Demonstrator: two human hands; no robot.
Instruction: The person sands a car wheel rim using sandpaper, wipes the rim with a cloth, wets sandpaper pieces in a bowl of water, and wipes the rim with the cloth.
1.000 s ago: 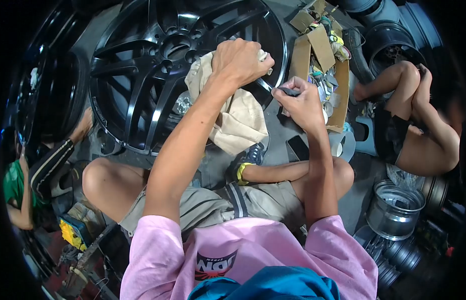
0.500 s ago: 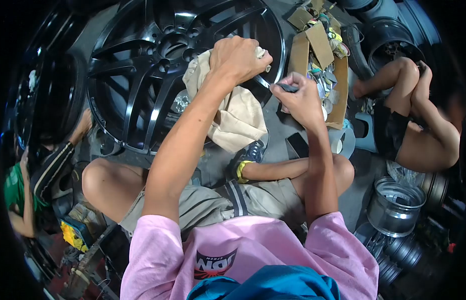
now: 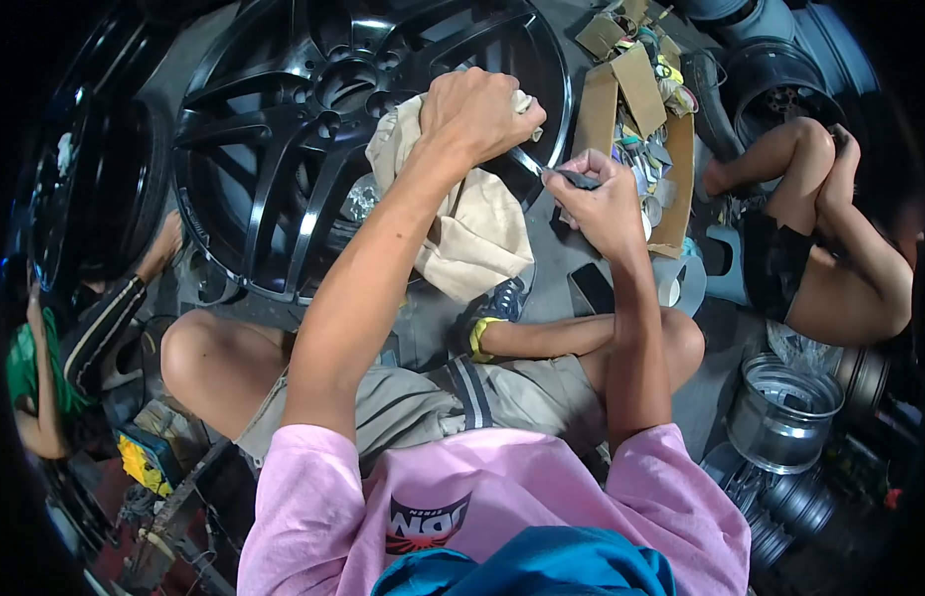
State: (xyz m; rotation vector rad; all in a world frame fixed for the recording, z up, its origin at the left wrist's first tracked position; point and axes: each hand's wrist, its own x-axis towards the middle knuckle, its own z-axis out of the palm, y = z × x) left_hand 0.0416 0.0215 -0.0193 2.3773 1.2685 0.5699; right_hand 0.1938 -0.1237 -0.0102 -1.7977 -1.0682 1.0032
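Observation:
A large black alloy wheel rim (image 3: 281, 189) lies face up in front of me. My left hand (image 3: 474, 111) is closed on a beige cloth (image 3: 477, 233) over the rim's right side, and the cloth hangs down towards my shin. At the rim's right edge, my right hand (image 3: 604, 204) pinches a small, dark grey, flat piece of what looks like sandpaper (image 3: 579, 180) between thumb and fingers. Whether that piece touches the rim is unclear.
Right of the rim stands a cardboard box (image 3: 594, 114) of mixed supplies. A phone (image 3: 591, 288) and a tape roll (image 3: 686, 286) lie below. Co-workers' limbs (image 3: 800, 189) show on both sides. A silver wheel (image 3: 786, 417) sits lower right.
My right hand has shifted very slightly right and down with the dark piece. My left hand stays on the cloth. The person at far left has moved an arm a little.

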